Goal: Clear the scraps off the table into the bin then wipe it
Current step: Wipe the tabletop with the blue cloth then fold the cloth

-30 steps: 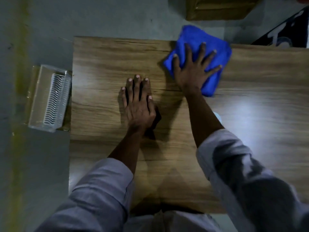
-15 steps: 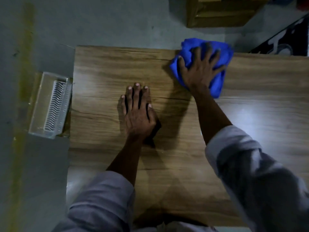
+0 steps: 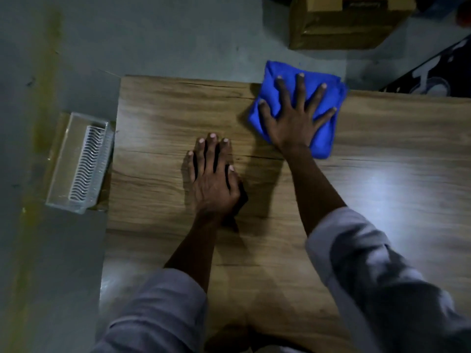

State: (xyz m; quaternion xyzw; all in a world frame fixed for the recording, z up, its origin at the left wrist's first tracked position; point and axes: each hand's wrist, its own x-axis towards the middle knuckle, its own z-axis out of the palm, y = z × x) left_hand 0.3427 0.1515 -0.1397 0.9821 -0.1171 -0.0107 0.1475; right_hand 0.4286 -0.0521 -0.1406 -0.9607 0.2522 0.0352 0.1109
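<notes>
A folded blue cloth [image 3: 323, 133] lies on the wooden table [image 3: 158, 118] at its far edge, partly hanging past the edge. My right hand [image 3: 295, 115] presses flat on the cloth with fingers spread wide. My left hand [image 3: 212, 177] rests palm down on the bare tabletop near the middle, fingers close together, holding nothing. No scraps show on the table surface.
A clear plastic bin [image 3: 79, 161] with white ridged contents sits on the grey floor just left of the table. A cardboard box [image 3: 341, 24] stands on the floor beyond the far edge. A dark printed object [image 3: 433, 75] lies at the far right.
My right hand pushed the blue cloth out to the far edge, bunching it, and the cloth now lies flatter under spread fingers. My left hand stayed put.
</notes>
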